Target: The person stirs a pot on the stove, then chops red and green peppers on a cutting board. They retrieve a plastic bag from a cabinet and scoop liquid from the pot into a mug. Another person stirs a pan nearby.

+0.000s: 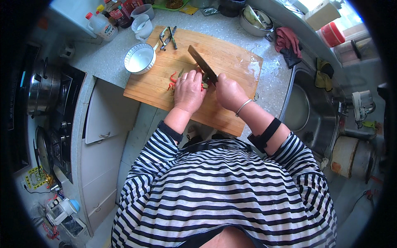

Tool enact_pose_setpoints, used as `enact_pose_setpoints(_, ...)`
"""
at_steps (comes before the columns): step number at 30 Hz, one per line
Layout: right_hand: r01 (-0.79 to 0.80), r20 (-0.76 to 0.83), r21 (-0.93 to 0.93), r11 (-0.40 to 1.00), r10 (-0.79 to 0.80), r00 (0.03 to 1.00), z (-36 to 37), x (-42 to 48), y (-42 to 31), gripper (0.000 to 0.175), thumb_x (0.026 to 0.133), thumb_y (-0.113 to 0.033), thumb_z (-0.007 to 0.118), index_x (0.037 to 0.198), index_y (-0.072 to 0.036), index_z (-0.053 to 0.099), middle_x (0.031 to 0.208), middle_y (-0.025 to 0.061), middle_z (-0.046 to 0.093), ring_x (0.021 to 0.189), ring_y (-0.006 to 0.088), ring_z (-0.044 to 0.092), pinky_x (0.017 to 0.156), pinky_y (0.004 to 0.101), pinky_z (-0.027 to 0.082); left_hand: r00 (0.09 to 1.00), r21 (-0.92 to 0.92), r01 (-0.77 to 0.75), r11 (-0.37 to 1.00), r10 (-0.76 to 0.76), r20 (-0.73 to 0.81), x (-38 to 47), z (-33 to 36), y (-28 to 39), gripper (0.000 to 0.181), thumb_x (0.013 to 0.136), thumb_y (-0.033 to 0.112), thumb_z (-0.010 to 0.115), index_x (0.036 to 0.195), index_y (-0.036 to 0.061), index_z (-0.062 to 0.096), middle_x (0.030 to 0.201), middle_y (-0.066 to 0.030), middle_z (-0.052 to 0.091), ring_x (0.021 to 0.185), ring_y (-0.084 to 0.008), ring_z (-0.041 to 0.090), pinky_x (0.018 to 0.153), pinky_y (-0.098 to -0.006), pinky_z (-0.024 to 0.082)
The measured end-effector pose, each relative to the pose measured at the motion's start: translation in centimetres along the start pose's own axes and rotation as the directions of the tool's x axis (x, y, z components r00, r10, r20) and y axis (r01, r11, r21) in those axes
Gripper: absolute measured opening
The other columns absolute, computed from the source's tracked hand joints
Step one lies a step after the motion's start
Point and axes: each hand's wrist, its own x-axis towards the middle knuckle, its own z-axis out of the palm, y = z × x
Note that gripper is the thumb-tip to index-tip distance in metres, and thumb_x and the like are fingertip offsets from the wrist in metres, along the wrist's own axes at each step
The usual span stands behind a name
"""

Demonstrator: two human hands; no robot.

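Note:
My right hand (229, 92) is closed round the handle of a kitchen knife (203, 64), whose broad dark blade points up and left over a wooden cutting board (226, 121). Pressed flat on red and green peppers (173, 77), my left hand (189, 90) lies just left of the blade; most of the peppers are hidden under it, and red ends stick out on both sides. Dark green stalk-like pieces (169, 38) rest near the board's top left edge. A white bowl with a patterned rim (139, 59) overlaps the board's left edge.
Bottles (104, 29) and plastic containers (142, 26) stand at the back left. A metal pot with food (257, 29) stands at the back right, near a red cloth (287, 38). To the right is a sink (316, 124); a stove with a pot (43, 88) is on the left.

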Motion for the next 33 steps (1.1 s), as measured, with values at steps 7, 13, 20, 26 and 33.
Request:
enact_pose_setpoints(7,0.075,0.001,0.032,0.997,-0.075,0.997,-2.4,-2.3,0.7,0.016,0.093,-0.012,0.052,0.095,0.002,0.045,0.072,0.0292,0.062,0.071,0.0485,0.063,0.062,0.0542,0.05,0.993,0.012,-0.029,0.999,0.031,-0.116,-0.5,-0.1,-0.4,0.071,0.068,0.034,0.084,0.124,0.0033,0.053,0.113,-0.0118,0.058,0.111,-0.0304,0.055,0.102,-0.0492,0.038)
enact_pose_setpoints(13,0.008,0.11,-0.049,0.999,-0.002,0.994,-3.3,-3.6,-0.9,0.012,0.09,-0.007,0.051,0.095,0.002,0.047,0.072,0.0287,0.064,0.07,0.0464,0.066,0.063,0.0529,0.053,0.995,0.044,-0.012,0.999,0.017,-0.096,-0.5,0.3,-0.4,0.049,0.073,0.029,0.08,0.11,0.0051,0.057,0.107,-0.0116,0.057,0.106,-0.03,0.056,0.102,-0.0487,0.038)
enact_pose_setpoints(20,-0.01,0.165,-0.11,0.994,0.028,0.986,-3.1,-3.3,-0.9,0.011,0.088,-0.005,0.05,0.095,0.003,0.047,0.073,0.0292,0.064,0.071,0.0467,0.066,0.063,0.0523,0.053,0.998,0.059,-0.021,0.998,0.024,-0.052,-0.3,0.4,-0.2,0.048,0.077,0.027,0.076,0.113,0.0016,0.057,0.108,-0.0141,0.057,0.108,-0.032,0.055,0.1,-0.0429,0.041)
enact_pose_setpoints(26,-0.017,0.119,-0.06,0.998,0.024,0.993,-0.7,-0.3,-1.5,0.014,0.087,-0.007,0.051,0.096,0.003,0.048,0.076,0.0298,0.065,0.074,0.0469,0.066,0.065,0.0521,0.054,0.999,0.045,-0.03,0.999,0.031,-0.034,-0.4,0.6,-0.4,0.049,0.074,0.022,0.077,0.113,0.0006,0.056,0.11,-0.0142,0.056,0.109,-0.0321,0.054,0.1,-0.0421,0.041)
enact_pose_setpoints(33,-0.091,0.031,0.05,0.995,0.09,0.995,0.4,1.2,-0.7,0.017,0.089,-0.01,0.053,0.098,0.003,0.051,0.084,0.0311,0.066,0.083,0.0464,0.067,0.075,0.05,0.055,0.996,0.052,-0.024,0.998,0.028,-0.089,-0.5,0.6,-0.2,0.055,0.074,0.024,0.078,0.119,0.0019,0.055,0.115,-0.0152,0.056,0.11,-0.0333,0.053,0.099,-0.0443,0.041)
